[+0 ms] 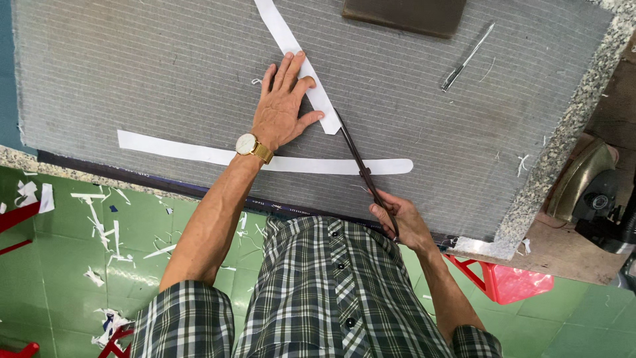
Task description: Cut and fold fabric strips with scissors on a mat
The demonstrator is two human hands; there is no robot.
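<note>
My left hand [281,103] lies flat on grey fabric [165,73], its fingers pressing the near end of a slanted white paper strip [291,50]. A gold wristwatch [252,146] is on that wrist. My right hand [401,222] grips the handles of long dark scissors [358,159], whose blades point up toward the strip's end beside my left thumb. A second, long curved white strip [179,150] lies across the fabric under my left wrist and the scissors.
The fabric covers a speckled stone table [576,119]. A dark flat object [404,13] sits at the far edge, a thin metal piece [466,58] to its right. Paper scraps litter the green tile floor [99,225]. A red stool [503,278] stands at right.
</note>
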